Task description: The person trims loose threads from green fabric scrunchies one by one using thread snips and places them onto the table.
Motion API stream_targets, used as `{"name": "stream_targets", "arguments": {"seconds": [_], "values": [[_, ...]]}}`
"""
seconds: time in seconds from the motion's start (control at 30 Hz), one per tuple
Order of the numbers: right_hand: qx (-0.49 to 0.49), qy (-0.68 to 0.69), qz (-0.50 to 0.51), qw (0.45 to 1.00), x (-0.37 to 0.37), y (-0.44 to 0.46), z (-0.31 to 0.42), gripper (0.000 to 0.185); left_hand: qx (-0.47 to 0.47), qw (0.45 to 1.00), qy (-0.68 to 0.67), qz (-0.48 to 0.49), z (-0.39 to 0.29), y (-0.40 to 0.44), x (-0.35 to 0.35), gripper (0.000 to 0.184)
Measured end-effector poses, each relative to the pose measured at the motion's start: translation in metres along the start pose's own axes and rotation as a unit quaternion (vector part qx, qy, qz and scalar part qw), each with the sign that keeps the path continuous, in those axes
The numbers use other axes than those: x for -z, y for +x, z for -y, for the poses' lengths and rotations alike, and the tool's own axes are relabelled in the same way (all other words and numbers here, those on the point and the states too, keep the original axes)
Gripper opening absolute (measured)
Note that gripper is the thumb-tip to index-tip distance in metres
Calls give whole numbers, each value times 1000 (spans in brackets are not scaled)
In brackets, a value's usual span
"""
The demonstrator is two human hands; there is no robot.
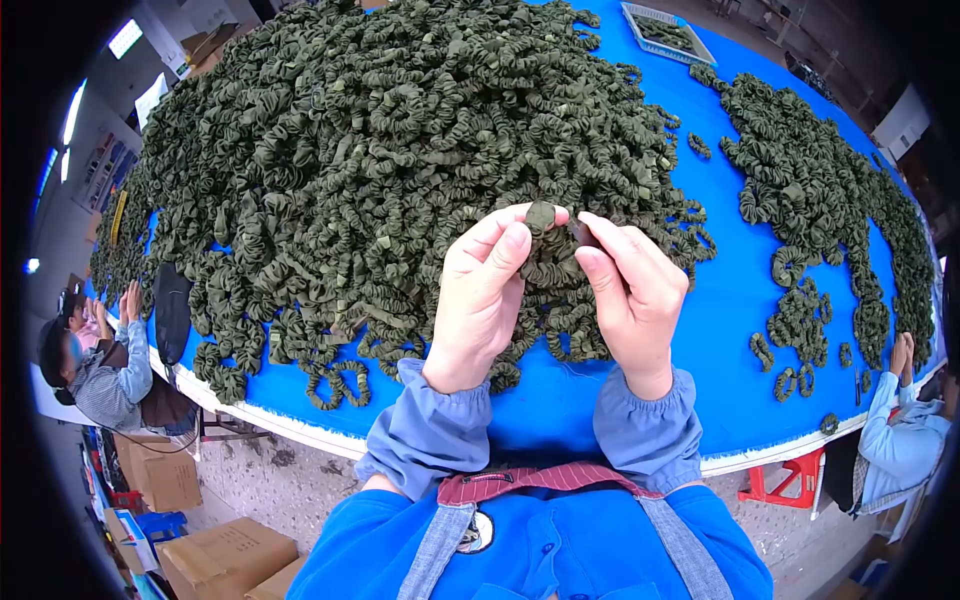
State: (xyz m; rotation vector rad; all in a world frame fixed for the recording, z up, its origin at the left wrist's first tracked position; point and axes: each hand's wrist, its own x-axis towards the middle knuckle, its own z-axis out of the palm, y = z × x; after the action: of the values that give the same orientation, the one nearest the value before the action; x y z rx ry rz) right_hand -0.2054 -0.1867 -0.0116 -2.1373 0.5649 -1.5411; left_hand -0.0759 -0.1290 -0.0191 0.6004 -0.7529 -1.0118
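Observation:
My left hand (478, 290) pinches a dark green scrunchie (541, 217) between thumb and fingertips, held up over the near part of the table. Close beside it, my right hand (640, 295) is closed with thumb and index finger on a small dark object (582, 233); its kind cannot be made out. The fingertips of both hands are only a little apart. Gathered fabric hangs just below and between the hands, and I cannot tell whether it belongs to the held scrunchie. Behind them rises a large heap of dark green scrunchies (400, 130).
A blue-covered table (735, 380) carries another scrunchie pile (790, 150) at right and a light basket (668, 35) at the back. People sit at the left (115, 365) and right (905, 440) edges. Cardboard boxes (225, 560) and a red stool (785, 485) stand on the floor.

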Motion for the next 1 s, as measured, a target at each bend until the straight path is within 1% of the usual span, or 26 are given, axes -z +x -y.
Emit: {"name": "stream_targets", "arguments": {"seconds": [0.03,0.17,0.33,0.5,0.67,0.87,1.0], "values": [[0,0,0,1000,-1,0,0,24,0,1000,1,0,0,0,1,26],[56,-37,-13,998,-3,0,-2,26,9,1000,-14,11,3,0,5,26],[76,-59,-18,995,-4,0,-1,27,10,999,-27,24,1,0,4,26],[92,-82,-16,992,-7,-1,-4,29,15,1000,-8,-3,0,-2,-4,29],[103,-94,-29,990,-7,-1,-3,30,21,999,-18,-29,5,-3,-4,29],[111,-88,-40,989,-8,-1,-7,31,20,999,-30,-21,8,-6,-8,29],[103,-91,-22,990,-4,1,-5,31,11,999,-28,-16,8,-6,-7,29]]}}
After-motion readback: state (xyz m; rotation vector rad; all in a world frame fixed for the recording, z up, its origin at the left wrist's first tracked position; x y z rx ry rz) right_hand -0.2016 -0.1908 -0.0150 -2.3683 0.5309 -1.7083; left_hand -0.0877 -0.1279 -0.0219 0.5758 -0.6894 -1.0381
